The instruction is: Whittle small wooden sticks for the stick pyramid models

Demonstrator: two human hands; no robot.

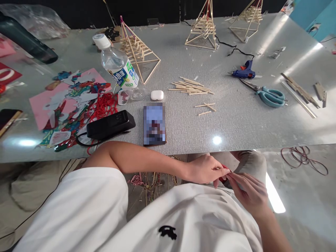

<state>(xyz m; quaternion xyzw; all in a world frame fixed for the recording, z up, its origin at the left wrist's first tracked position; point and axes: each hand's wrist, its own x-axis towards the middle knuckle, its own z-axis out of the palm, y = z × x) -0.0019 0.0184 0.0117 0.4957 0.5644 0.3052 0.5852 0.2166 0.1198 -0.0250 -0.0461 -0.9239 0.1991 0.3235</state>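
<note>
Over my lap, just below the table's front edge, my two hands meet at the fingertips. My left hand (206, 169) is closed in a pinch on a small red thing (224, 168). From the other side my right hand (249, 192) pinches at the same spot, its fingers bent together. Fingers cover most of the red thing, so its kind cannot be made out. On the table above the hands lie short wooden sticks (206, 106) and a larger pile of sticks (191, 86). A phone (154, 124) rests left of them.
Stick pyramids (202, 29) stand at the back. A plastic bottle (119, 64), red string (105, 103) and a black power adapter (110, 125) are at left. Right lie a blue glue gun (244, 70) and scissors (270, 96). A white earbud case (157, 95) sits behind the phone.
</note>
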